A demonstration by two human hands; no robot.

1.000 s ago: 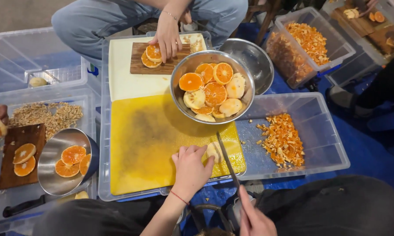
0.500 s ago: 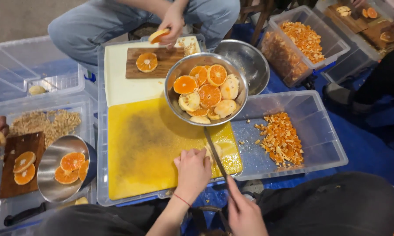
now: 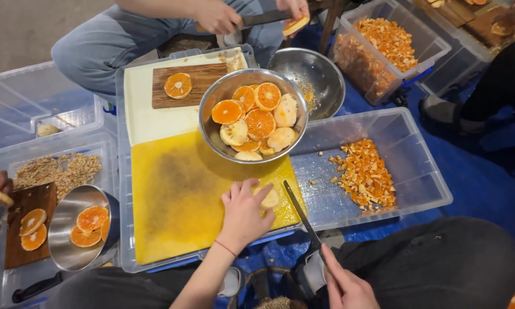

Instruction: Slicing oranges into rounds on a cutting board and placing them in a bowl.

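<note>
My left grip [image 3: 245, 213] presses a fruit piece [image 3: 269, 198] on the yellow board [image 3: 177, 200], frame centre; my right grip [image 3: 344, 286] holds a knife [image 3: 301, 214], lower right.

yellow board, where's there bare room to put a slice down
The yellow board is bare across its left and middle, between the white board above and its near edge. The far right is crowded: the steel bowl overhangs it, and the left hand presses a fruit piece beside the knife.

Bare forearms, a thin red wristband [image 3: 225, 248] on the left, dark trousers [image 3: 440, 263].
</note>
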